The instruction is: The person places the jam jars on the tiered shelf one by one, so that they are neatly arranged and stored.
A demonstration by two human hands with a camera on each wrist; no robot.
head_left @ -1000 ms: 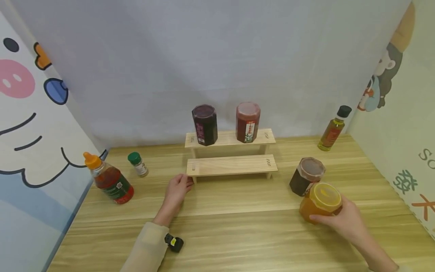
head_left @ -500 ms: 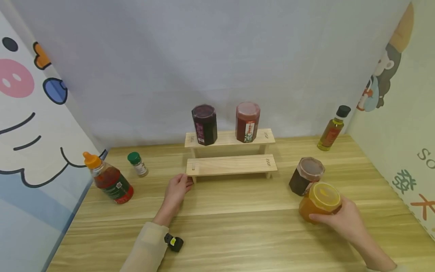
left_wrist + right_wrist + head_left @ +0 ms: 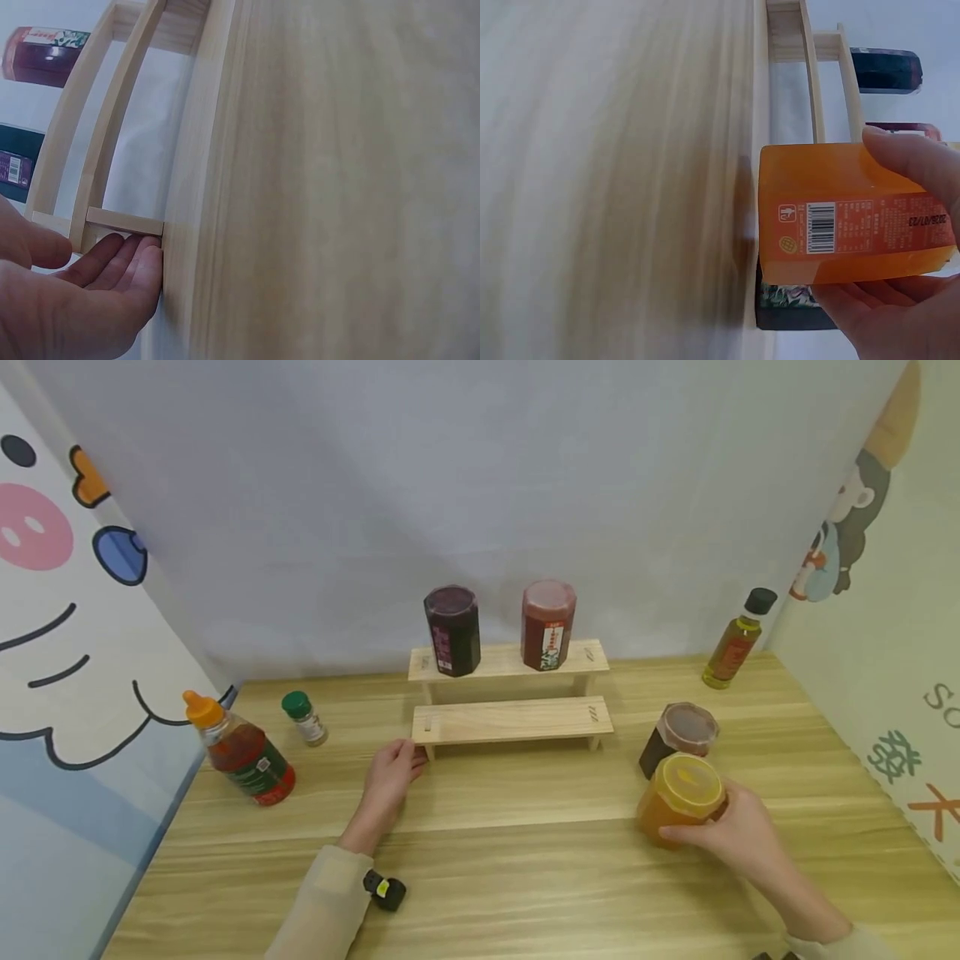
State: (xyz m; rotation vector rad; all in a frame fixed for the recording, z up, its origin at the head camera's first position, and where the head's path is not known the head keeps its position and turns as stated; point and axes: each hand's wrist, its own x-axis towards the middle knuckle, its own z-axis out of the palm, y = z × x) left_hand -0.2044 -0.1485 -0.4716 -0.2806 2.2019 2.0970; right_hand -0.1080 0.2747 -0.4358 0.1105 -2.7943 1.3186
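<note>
My right hand grips an orange jar with a yellow lid, thumb on one side and fingers on the other. The jar stands upright, close over the table, and partly covers a dark jar behind it. At the left end of a two-tier wooden rack, my left hand holds the lower shelf's corner. Its thumb is at the shelf end and its fingers curl by the leg. On the upper tier stand a dark purple jar and a red jar.
Left on the table are a sauce bottle with an orange cap and a small green-capped shaker. An oil bottle with a black cap stands at the back right. A pale wall closes the back.
My right hand has moved left with the orange jar, which now sits further in front of the dark jar. The left hand keeps its place at the rack.
</note>
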